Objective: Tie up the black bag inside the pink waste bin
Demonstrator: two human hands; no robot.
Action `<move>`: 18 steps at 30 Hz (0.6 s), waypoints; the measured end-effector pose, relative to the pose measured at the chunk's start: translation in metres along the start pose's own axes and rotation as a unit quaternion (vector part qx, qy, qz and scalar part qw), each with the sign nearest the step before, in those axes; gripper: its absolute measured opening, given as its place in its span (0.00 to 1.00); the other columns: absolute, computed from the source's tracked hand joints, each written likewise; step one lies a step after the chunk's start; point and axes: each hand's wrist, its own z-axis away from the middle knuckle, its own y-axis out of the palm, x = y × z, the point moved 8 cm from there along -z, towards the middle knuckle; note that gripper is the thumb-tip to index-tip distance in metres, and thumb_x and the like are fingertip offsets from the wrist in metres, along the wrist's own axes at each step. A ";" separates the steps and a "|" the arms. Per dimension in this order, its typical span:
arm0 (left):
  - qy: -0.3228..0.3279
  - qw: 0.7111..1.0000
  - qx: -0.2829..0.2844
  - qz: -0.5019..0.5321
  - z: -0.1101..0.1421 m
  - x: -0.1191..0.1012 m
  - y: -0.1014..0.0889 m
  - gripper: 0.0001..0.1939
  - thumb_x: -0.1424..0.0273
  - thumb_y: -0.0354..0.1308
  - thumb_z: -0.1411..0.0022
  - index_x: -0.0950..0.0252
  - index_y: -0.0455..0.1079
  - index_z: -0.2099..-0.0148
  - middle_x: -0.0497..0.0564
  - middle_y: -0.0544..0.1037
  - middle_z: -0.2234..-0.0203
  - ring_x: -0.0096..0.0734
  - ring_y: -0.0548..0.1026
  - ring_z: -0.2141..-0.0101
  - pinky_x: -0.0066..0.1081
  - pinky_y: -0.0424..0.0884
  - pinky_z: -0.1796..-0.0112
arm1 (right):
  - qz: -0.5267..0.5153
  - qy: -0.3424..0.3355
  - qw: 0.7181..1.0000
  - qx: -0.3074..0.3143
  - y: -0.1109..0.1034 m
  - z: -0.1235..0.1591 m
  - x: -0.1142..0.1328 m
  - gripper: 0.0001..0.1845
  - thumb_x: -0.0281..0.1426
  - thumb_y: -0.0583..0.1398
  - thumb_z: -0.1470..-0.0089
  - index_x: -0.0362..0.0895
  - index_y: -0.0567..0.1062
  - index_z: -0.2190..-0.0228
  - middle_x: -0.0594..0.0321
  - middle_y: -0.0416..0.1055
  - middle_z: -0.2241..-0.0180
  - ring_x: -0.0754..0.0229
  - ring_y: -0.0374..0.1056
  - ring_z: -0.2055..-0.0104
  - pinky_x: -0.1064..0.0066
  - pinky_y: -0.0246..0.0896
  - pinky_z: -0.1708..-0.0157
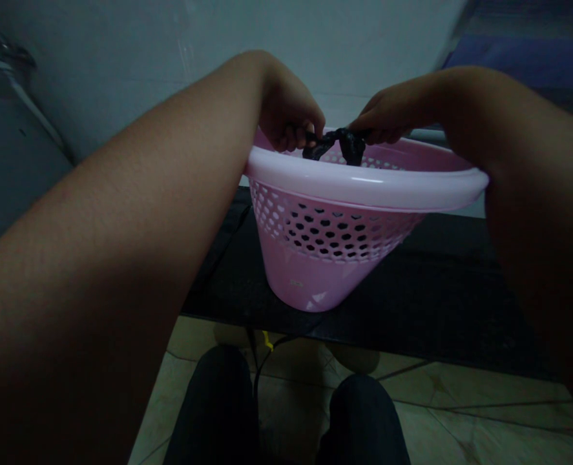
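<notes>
- left hand (pixel 286 110): grip clenched on black bundle (pixel 337 145)
- right hand (pixel 393 113): grip clenched on same bundle
- pink basket (pixel 364 192): perforated, bundle at far rim
- dark tabletop (pixel 441 290): below basket

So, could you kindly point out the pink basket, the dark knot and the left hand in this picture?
Pink basket (pixel 364 190), head view, front rim.
Dark knot (pixel 339 145), head view, its middle.
Left hand (pixel 289 110), head view, its back.

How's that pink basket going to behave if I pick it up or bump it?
The pink plastic basket is probably light for its size, since its upper wall is full of holes. Its narrow base under a wide rim suggests it could tip if pushed high up. The wall may flex slightly, though the thick rim should stiffen it.
</notes>
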 end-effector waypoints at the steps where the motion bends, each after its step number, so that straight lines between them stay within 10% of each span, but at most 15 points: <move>1: -0.010 1.000 0.008 0.012 0.000 0.001 0.001 0.07 0.64 0.55 0.51 0.50 0.61 0.78 0.49 0.73 0.82 0.35 0.61 0.41 0.36 0.54 0.40 | 0.002 -0.001 1.000 0.002 0.000 -0.001 0.000 0.17 0.40 0.54 0.41 0.37 0.72 0.65 0.63 0.66 0.70 0.67 0.60 0.74 0.71 0.60 0.71; 13: -0.018 1.000 0.018 -0.017 -0.003 0.002 0.001 0.06 0.62 0.53 0.49 0.51 0.59 0.75 0.48 0.76 0.76 0.37 0.60 0.42 0.40 0.59 0.42 | 0.014 -0.006 1.000 -0.005 0.000 -0.003 -0.001 0.18 0.41 0.55 0.42 0.37 0.72 0.65 0.62 0.67 0.70 0.66 0.61 0.73 0.70 0.60 0.71; 18: -0.032 0.999 -0.008 0.024 -0.001 0.001 -0.001 0.08 0.68 0.53 0.43 0.61 0.60 0.73 0.47 0.63 0.82 0.40 0.66 0.45 0.44 0.53 0.41 | 0.006 -0.001 1.000 -0.009 0.001 -0.004 -0.002 0.18 0.40 0.55 0.41 0.36 0.73 0.63 0.59 0.69 0.67 0.65 0.63 0.71 0.68 0.63 0.67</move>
